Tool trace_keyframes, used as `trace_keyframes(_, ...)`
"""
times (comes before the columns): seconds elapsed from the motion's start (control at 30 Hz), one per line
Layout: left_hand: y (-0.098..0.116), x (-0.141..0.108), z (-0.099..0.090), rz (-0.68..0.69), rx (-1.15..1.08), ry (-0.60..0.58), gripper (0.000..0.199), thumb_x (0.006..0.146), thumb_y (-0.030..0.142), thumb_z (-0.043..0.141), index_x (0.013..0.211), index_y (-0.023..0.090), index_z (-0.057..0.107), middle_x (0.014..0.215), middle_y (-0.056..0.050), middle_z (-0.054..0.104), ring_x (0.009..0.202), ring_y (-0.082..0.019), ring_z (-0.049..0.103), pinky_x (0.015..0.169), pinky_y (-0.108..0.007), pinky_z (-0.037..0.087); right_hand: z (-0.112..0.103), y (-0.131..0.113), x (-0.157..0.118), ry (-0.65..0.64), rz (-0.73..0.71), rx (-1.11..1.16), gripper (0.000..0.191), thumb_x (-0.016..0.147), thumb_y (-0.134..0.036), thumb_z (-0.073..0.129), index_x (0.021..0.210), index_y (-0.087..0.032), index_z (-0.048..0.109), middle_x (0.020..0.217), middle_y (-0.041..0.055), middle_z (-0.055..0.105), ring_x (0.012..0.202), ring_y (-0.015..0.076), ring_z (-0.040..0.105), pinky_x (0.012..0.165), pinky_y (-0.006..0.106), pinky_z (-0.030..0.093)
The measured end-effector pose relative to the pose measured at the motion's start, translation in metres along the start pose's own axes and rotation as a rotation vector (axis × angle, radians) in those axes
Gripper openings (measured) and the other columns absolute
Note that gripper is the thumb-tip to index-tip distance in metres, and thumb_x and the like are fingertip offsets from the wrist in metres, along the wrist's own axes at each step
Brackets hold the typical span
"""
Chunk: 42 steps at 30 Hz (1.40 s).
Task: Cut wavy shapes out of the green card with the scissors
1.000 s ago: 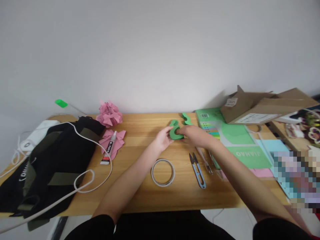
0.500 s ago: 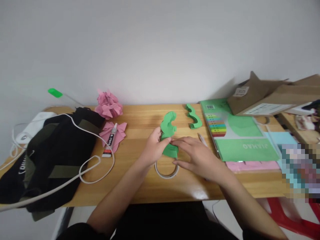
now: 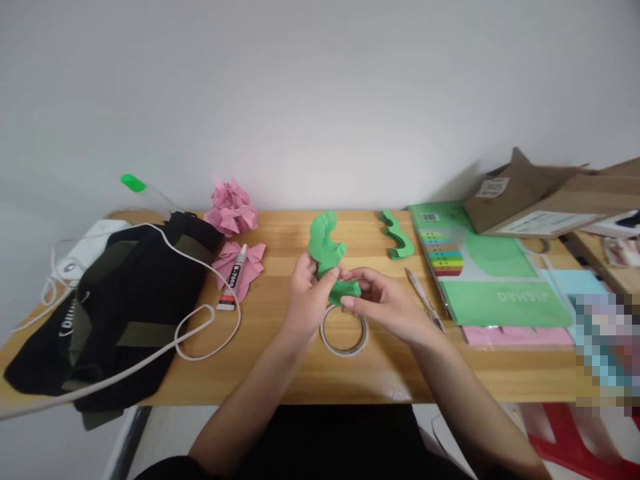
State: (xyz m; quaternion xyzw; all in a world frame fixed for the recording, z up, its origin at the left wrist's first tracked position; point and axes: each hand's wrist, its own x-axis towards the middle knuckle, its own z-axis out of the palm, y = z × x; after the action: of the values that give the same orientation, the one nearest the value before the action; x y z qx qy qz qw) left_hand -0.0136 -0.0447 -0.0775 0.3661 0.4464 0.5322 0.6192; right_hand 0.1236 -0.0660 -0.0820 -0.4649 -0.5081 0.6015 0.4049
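A stack of green cut paper (image 3: 326,241) with a wavy, curled outline is held above the table. My left hand (image 3: 311,293) grips its middle, thumb on top. My right hand (image 3: 383,300) pinches the lower right end of the stack between thumb and fingers. Just below the hands lies a roll of tape (image 3: 344,351), flat on the wood. A second green wavy paper piece (image 3: 399,241) rests behind, to the right. Right of my right hand lies a pen (image 3: 425,300).
Left are a pink paper flower (image 3: 233,208), a glue tube (image 3: 232,280) on pink folded paper (image 3: 255,257), a white cable (image 3: 239,320) and a black bag (image 3: 145,313). Right are a green paper pack (image 3: 530,300) and a cardboard box (image 3: 545,200). The wooden table (image 3: 280,373) ends nearby.
My right hand's fingers have closed round the stack's lower end, where they were stretched over it before. The stack has turned slightly, and the whole view has shifted a little.
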Motion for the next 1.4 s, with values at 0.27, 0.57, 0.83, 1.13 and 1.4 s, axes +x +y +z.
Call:
trace_keyframes(0.27, 0.001, 0.026, -0.026, -0.013, -0.035, -0.077, 0.037, 0.061, 0.02, 0.071, 0.094, 0.018, 0.056, 0.098, -0.004, 0.072, 0.099, -0.02, 0.066, 0.097, -0.038, 0.045, -0.011, 0.002, 0.023, 0.107, -0.104, -0.645, 0.013, 0.081, -0.025, 0.06, 0.09, -0.017, 0.062, 0.065, -0.0002, 0.064, 0.06, 0.0152, 0.06, 0.057, 0.027, 0.047)
trace_keyframes(0.57, 0.002, 0.061, -0.087, 0.03, 0.523, -0.292, 0.041, 0.057, 0.032, 0.074, 0.092, 0.015, 0.061, 0.091, -0.005, 0.07, 0.086, -0.021, 0.065, 0.082, -0.036, 0.052, -0.034, -0.025, 0.042, -0.113, -0.117, -1.296, 0.015, 0.085, -0.013, 0.055, 0.094, -0.015, 0.066, 0.085, 0.0087, 0.073, 0.075, 0.0198, 0.065, 0.065, 0.026, 0.039)
trace_keyframes(0.83, -0.018, 0.058, -0.102, 0.106, 0.899, -0.277, 0.035, 0.066, 0.02, 0.065, 0.1, 0.017, 0.062, 0.082, -0.002, 0.065, 0.075, -0.019, 0.062, 0.073, -0.033, 0.049, -0.024, -0.021, 0.044, -0.217, -0.001, -1.526, 0.016, 0.088, -0.013, 0.049, 0.094, -0.013, 0.063, 0.094, 0.0156, 0.072, 0.084, 0.027, 0.067, 0.061, 0.029, 0.033)
trace_keyframes(1.13, -0.012, 0.057, -0.094, 0.182, 1.106, -0.317, 0.027, 0.064, 0.014, 0.06, 0.091, 0.018, 0.063, 0.088, -0.004, 0.064, 0.077, -0.019, 0.06, 0.072, -0.032, 0.047, -0.029, -0.014, 0.047, -0.237, 0.055, -1.542, 0.017, 0.088, -0.024, 0.053, 0.101, -0.016, 0.06, 0.099, 0.0128, 0.072, 0.087, 0.0252, 0.067, 0.061, 0.028, 0.034)
trace_keyframes(1.4, -0.01, 0.057, -0.094, 0.145, 1.145, -0.331, 0.039, 0.067, 0.017, 0.06, 0.106, 0.019, 0.06, 0.086, -0.003, 0.067, 0.076, -0.019, 0.063, 0.067, -0.029, 0.046, -0.038, -0.012, 0.052, -0.2, 0.079, -1.473, 0.016, 0.082, -0.027, 0.058, 0.095, -0.018, 0.06, 0.085, 0.0088, 0.072, 0.078, 0.0237, 0.066, 0.056, 0.027, 0.032)
